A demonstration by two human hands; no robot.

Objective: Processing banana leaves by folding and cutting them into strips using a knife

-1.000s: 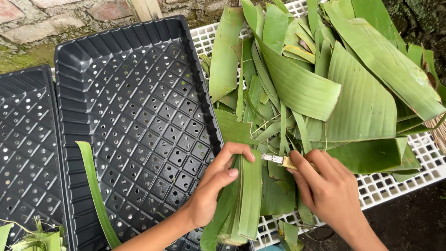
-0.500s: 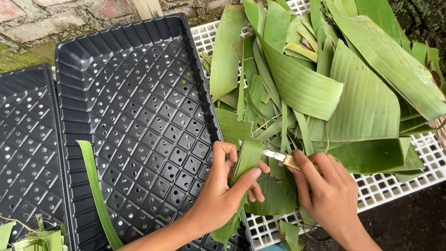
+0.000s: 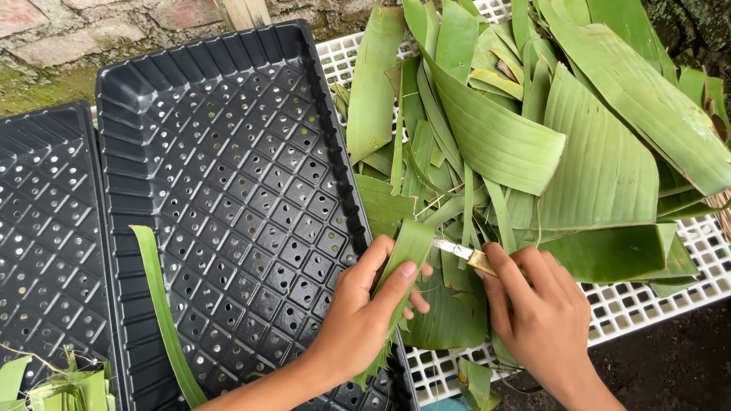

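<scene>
The left hand is closed around a folded green leaf strip, just right of the black perforated tray. The right hand grips a small knife, whose blade touches the strip. A pile of green leaves lies right of the tray on a white grid.

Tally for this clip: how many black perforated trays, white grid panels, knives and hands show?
Black perforated trays: 2
White grid panel: 1
Knife: 1
Hands: 2, left hand gripping a folded leaf strip, right hand on the knife
Total: 6
</scene>
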